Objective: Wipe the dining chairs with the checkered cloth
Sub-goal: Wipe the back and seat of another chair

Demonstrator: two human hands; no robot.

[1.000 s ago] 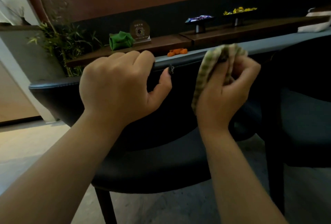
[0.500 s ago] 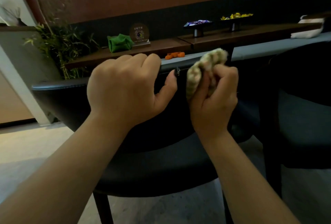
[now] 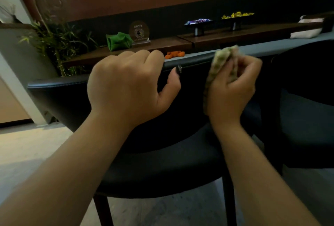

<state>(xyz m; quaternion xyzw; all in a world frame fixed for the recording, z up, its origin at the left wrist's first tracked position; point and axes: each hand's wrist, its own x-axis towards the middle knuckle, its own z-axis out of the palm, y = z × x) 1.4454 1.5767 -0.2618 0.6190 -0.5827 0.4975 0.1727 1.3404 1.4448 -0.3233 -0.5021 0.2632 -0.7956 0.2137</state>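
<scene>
1. The left hand (image 3: 126, 88) is curled over the top rail of the chair (image 3: 59, 88), fingers hooked over the rim and thumb against the back's near face, steadying it.
2. The rail's long axis runs left to right, rising slightly rightward; its bare stretch lies between the hands.
3. The right hand (image 3: 233, 92) grips the bunched cloth (image 3: 219, 63), which sits at the rail, just right of the left thumb. This hand is nearer the unwiped stretch, so I judge the stroke goes along the rail.
4. The cloth is green-and-cream checked, wadded and soft.
5. A second chair (image 3: 307, 117) stands to the right.
</scene>
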